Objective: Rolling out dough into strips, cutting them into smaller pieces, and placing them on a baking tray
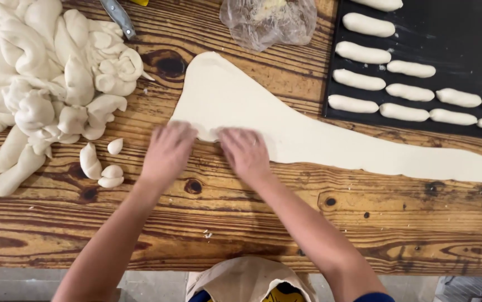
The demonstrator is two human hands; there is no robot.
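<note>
Head view: wooden tabletop (252, 223) seen from above.
Dough sheet (285, 120): laid flat mid-tabletop, tapering rightward.
Left hand (168, 151): pressed on sheet's near-left edge, fingers together, palm down.
Right hand (245, 152): just beside it on same edge, fingers together.
Dough pile (45, 78): left of sheet.
Black tray (464, 33): right of sheet, loaded with dough rolls (364, 53).
Plastic bag (269, 22): beyond sheet.
</note>
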